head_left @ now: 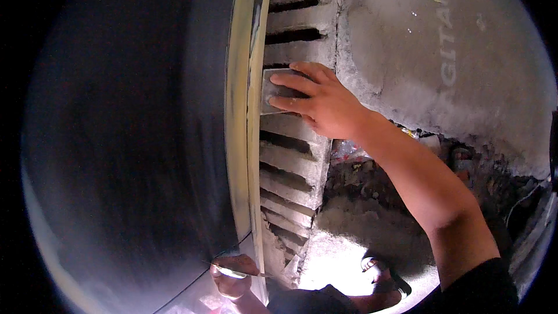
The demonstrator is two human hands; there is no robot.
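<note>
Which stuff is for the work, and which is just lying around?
For the work, it seems:
Grey flat piece under the right hand
Thin flat piece in the left hand
Dark panel
Yellowish strip along its edge

Just around:
Rubble
Scraps of litter
Slotted grating, part of the ground

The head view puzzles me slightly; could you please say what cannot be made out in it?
Head view:
Grey plate: partly hidden under the right hand.
Thin flat piece: kind unclear, from glare and the left hand.
Dark panel: upper end cut off by the picture's top edge.
</note>
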